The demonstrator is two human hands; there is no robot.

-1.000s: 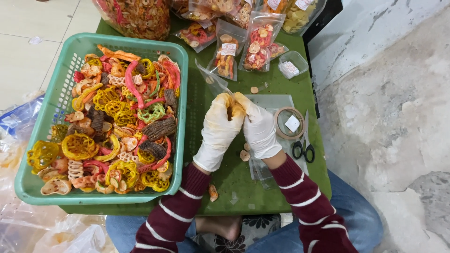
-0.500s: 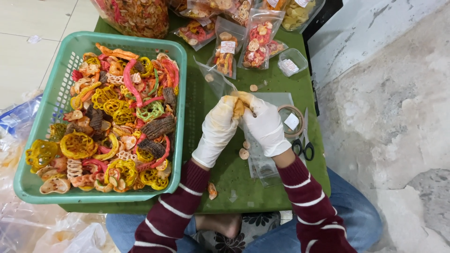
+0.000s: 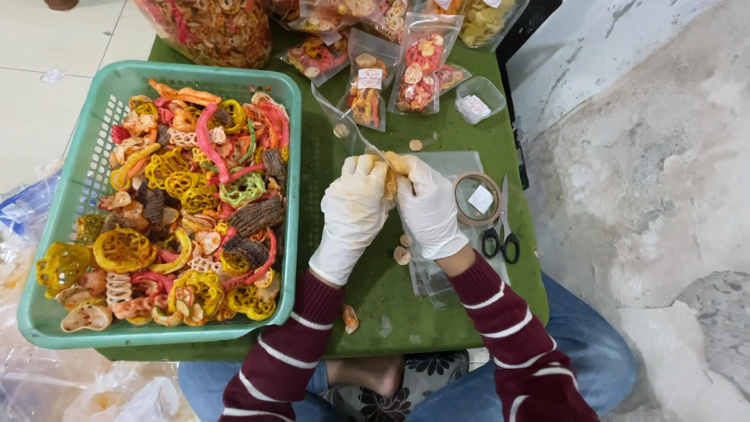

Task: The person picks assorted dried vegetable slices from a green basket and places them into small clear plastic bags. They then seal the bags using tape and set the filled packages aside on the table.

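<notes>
Clear white-labelled snack pouches [image 3: 369,90] at table's far edge

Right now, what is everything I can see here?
basket: one, teal, left on table
dried slices: many, yellow, red, orange, brown, in basket
table: one, green, centre
filled pouches: several, clear, top
big bag: one, clear, top left
small tub: one, clear, right of pouches
tape roll: one, brownish, beside right hand
scissors: one, black-handled, right edge
left hand: white glove, on open pouch
right hand: white glove, holding slices
</notes>
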